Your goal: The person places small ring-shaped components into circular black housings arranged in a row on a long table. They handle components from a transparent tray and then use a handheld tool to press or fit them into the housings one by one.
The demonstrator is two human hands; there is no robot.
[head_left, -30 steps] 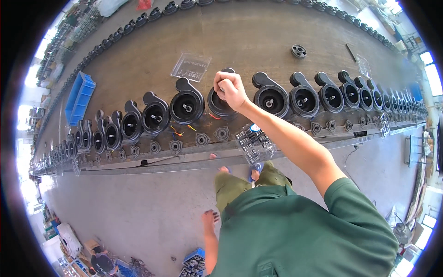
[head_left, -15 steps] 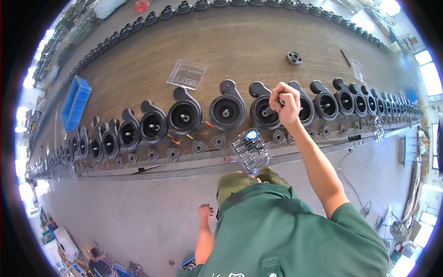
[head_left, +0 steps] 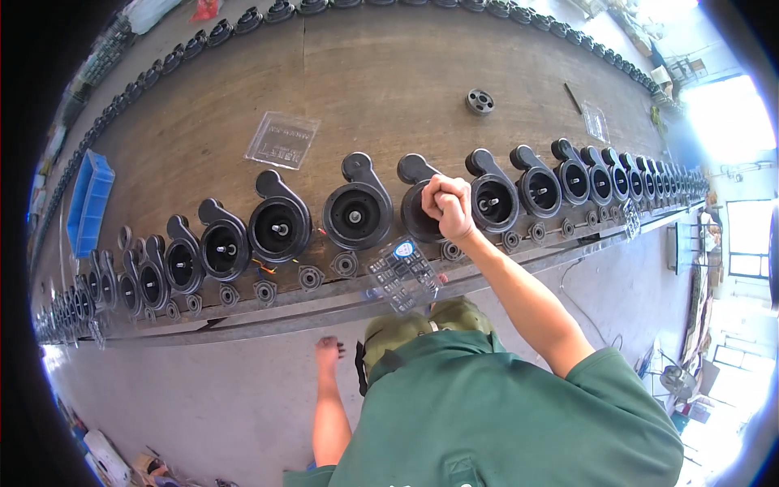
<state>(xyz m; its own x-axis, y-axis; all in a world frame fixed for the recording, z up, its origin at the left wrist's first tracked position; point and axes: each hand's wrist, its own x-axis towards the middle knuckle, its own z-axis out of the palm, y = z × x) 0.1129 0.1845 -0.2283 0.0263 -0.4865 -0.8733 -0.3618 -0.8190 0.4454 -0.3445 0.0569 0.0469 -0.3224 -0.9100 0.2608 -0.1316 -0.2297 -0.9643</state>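
My right hand is closed in a fist over a black round housing with a side spout. A dark cylindrical tool showed below the fist half a second ago; the hand covers it now, along with the housing's centre. My left hand hangs low beside my body, away from the table, fingers loosely bent and apart, with nothing visible in it. Left of the fist stands another open black housing with a metal shaft in the middle; a similar housing stands to the right.
Black housings run in a long curved row along the table. Small flanged discs line its near edge. A clear case of small parts is before my waist. Farther off lie a blue bin, a clear sheet and a black wheel.
The whole view has shifted, so the table's things appear farther left. My right fist stays at the same housing and now hides its shaft and the tool. My left hand has swung slightly forward.
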